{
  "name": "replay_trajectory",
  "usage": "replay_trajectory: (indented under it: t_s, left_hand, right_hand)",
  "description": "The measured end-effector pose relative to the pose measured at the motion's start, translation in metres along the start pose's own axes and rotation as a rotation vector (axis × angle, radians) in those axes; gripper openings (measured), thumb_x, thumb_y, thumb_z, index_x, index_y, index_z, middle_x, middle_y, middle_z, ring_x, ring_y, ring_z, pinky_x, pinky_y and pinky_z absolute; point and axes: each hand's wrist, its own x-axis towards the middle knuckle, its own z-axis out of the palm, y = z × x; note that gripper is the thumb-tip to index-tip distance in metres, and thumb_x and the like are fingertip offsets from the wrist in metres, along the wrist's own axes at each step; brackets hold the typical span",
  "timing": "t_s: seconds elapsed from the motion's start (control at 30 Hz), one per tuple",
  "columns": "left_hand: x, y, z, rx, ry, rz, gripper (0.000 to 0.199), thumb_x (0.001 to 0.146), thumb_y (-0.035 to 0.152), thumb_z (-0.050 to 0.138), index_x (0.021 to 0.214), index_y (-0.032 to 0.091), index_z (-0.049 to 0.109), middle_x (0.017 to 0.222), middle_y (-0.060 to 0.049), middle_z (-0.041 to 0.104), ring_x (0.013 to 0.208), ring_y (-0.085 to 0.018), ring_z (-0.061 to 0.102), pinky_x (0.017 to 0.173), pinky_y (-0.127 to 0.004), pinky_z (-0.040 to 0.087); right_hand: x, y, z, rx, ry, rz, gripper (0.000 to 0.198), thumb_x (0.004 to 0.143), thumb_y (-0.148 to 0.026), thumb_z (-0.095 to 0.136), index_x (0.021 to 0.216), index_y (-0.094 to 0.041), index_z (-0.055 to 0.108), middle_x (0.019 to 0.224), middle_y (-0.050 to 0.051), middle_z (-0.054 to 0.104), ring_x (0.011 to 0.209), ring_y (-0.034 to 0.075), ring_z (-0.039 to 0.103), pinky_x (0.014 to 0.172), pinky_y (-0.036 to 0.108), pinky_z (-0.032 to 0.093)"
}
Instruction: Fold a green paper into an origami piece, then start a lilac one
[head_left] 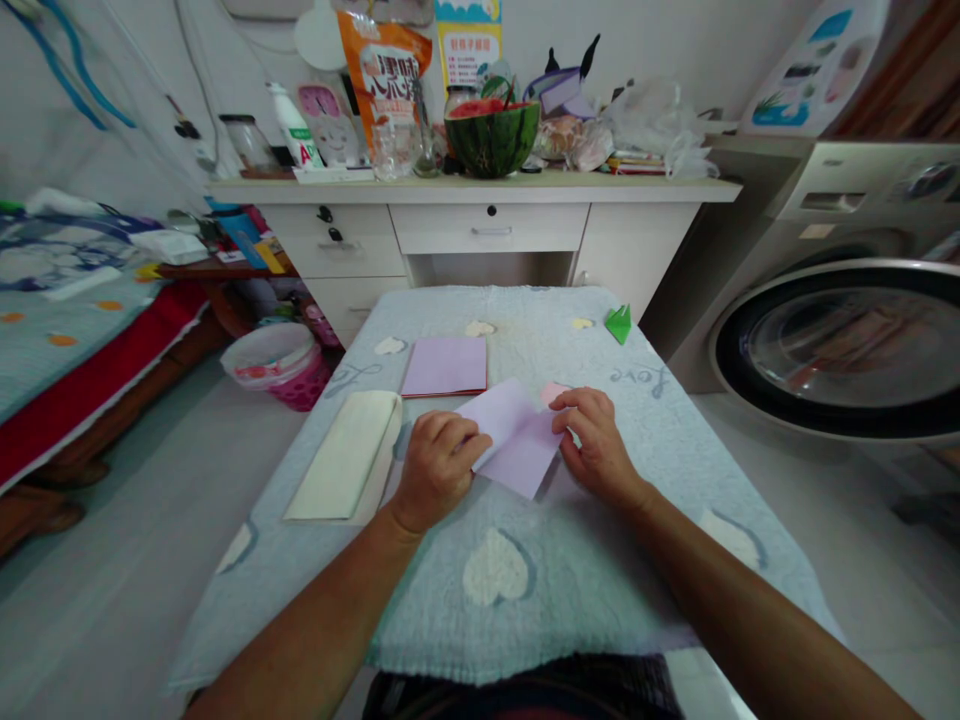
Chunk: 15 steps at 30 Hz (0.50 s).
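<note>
A sheet of purple paper (517,450) with a crease across its middle is held between both hands above the cloth. My left hand (441,462) pinches its left edge, thumb on top. At the right corner, my right hand (596,440) grips the sheet between thumb and fingers. Just beyond lies a stack of square paper (446,365), purple on top with a red edge below. Left of my left hand is a folded cream-coloured piece (345,455), its material unclear. A small folded green paper piece (619,323) sits at the far right corner of the table.
A pale blue cloth (495,620) with heart patterns covers the table. Beyond it stands a white cabinet (491,225) carrying a cut watermelon (493,140) and several other items. A washing machine (832,330) is on the right, a pink bin (296,385) on the left floor.
</note>
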Motion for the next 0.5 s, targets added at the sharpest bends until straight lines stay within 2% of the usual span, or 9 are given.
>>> replay_trajectory:
  t_s: [0.13, 0.2, 0.37, 0.5]
  left_hand:
    - [0.0027, 0.003, 0.0048, 0.014, -0.236, 0.036, 0.035, 0.074, 0.006, 0.054, 0.101, 0.025, 0.065, 0.111, -0.009, 0.06, 0.109, -0.028, 0.05, 0.097, -0.047, 0.036]
    - [0.0037, 0.004, 0.0044, 0.004, -0.301, 0.04, 0.036, 0.07, 0.01, 0.059, 0.103, 0.023, 0.064, 0.118, -0.01, 0.059, 0.112, -0.029, 0.049, 0.1, -0.048, 0.035]
    - [0.0045, 0.0063, 0.0001, -0.06, -0.347, 0.121, 0.049, 0.071, 0.018, 0.063, 0.12, 0.021, 0.058, 0.135, -0.009, 0.054, 0.127, -0.029, 0.043, 0.108, -0.049, 0.028]
    - [0.0027, 0.008, 0.0024, -0.078, -0.366, 0.174, 0.047, 0.074, 0.015, 0.061, 0.12, 0.023, 0.058, 0.136, -0.007, 0.055, 0.133, -0.028, 0.04, 0.11, -0.05, 0.026]
  right_hand:
    - [-0.0015, 0.0083, 0.0045, -0.002, -0.13, 0.02, 0.025, 0.067, -0.002, 0.045, 0.082, -0.021, 0.053, 0.106, 0.007, 0.061, 0.108, 0.023, 0.048, 0.096, 0.041, 0.033]
    - [-0.0022, 0.0093, 0.0049, -0.011, -0.211, 0.023, 0.027, 0.065, -0.003, 0.047, 0.086, -0.02, 0.055, 0.101, 0.007, 0.061, 0.104, 0.023, 0.048, 0.094, 0.041, 0.032]
    - [-0.003, 0.0056, 0.003, -0.08, -0.373, 0.016, 0.044, 0.067, -0.008, 0.053, 0.109, -0.02, 0.061, 0.106, 0.008, 0.062, 0.104, 0.026, 0.046, 0.095, 0.043, 0.027]
    - [-0.0009, 0.0061, -0.0035, -0.108, -0.476, 0.016, 0.035, 0.07, -0.017, 0.06, 0.104, -0.021, 0.066, 0.106, 0.008, 0.063, 0.106, 0.027, 0.045, 0.095, 0.043, 0.024]
